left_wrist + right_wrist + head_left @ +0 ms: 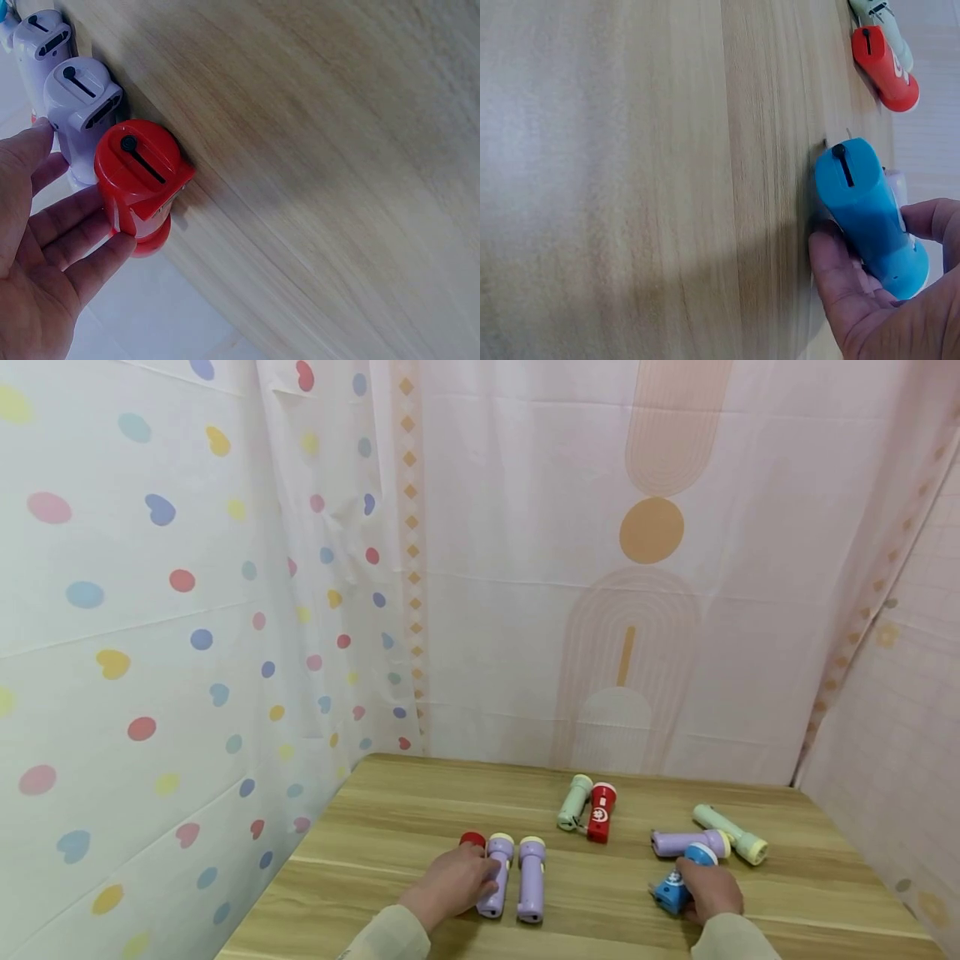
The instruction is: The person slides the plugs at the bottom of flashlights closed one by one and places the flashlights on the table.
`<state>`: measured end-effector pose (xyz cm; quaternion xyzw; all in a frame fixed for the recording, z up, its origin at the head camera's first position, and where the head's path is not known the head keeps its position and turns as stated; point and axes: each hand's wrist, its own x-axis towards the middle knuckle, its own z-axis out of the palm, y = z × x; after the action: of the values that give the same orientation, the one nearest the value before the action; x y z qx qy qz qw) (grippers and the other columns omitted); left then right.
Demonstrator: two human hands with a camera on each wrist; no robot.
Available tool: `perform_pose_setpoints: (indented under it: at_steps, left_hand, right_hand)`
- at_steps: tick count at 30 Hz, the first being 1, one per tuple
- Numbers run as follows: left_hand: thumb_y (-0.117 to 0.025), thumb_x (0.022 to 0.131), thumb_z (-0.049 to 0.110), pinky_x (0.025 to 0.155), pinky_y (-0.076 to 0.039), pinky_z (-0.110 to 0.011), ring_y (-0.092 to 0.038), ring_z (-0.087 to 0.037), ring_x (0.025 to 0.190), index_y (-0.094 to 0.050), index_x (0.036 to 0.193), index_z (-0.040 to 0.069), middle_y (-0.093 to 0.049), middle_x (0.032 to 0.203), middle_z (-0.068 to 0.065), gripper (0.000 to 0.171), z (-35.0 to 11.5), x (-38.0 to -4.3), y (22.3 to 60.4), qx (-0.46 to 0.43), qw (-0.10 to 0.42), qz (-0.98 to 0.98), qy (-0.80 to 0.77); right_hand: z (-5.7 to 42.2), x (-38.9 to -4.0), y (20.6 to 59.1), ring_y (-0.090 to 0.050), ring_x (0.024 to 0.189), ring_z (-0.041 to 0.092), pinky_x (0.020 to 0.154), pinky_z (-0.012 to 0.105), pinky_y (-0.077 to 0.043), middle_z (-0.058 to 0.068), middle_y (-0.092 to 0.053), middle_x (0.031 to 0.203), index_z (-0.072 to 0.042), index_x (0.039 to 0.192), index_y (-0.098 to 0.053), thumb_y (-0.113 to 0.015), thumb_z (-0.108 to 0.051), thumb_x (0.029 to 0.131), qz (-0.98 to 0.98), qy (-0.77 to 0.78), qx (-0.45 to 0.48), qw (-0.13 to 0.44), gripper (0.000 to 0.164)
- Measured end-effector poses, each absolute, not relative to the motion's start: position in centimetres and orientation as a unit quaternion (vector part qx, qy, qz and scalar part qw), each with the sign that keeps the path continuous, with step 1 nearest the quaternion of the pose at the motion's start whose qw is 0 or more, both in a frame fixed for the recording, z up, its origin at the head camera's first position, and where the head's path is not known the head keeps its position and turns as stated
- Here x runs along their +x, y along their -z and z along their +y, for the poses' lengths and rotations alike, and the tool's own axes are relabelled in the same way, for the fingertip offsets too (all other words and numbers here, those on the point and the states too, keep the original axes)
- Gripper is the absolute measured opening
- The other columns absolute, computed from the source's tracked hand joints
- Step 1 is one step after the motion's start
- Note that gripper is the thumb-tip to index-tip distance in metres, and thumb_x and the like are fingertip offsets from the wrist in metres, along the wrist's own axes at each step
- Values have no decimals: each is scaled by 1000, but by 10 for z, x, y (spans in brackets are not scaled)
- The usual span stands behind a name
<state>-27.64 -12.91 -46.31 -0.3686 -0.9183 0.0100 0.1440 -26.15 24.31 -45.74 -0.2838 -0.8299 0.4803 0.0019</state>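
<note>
Three flashlights stand in a row by my left hand point(453, 881): a red flashlight point(141, 161) and two purple ones. Fairly straight fingers touch the red flashlight's side, while the thumb lies against the nearer purple flashlight point(82, 94). The other purple flashlight point(531, 883) lies just to the right, a small gap away. In the head view most of the red one is hidden behind the hand. My right hand point(714, 889) holds a blue flashlight point(862, 199) between thumb and fingers, its yellowless pale head end pointing away from me.
Beyond the blue flashlight, another purple flashlight point(678, 844) lies sideways, close to a mint green flashlight point(731, 833). Farther back at the middle are a second mint flashlight point(575, 803) and a red-and-white one point(602, 812). Curtains point(495, 610) surround the wooden table point(420, 802).
</note>
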Motion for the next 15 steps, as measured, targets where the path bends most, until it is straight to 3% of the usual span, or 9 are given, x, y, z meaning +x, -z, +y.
perform_pose_setpoints:
  at_steps: [15]
  left_hand:
    - [-73, 89, 31, 64, -48, -28, -56, -10, 75, -61, 86, 19, -58, 81, 2, 17, -129, -278, 464, -364, 140, -921, -10]
  right_hand:
    - [241, -262, 466, -62, 94, 47, 64, 40, -58, 43, -49, 112, 30, 125, -36, -54, -26, 92, -808, -523, -271, 33, 68]
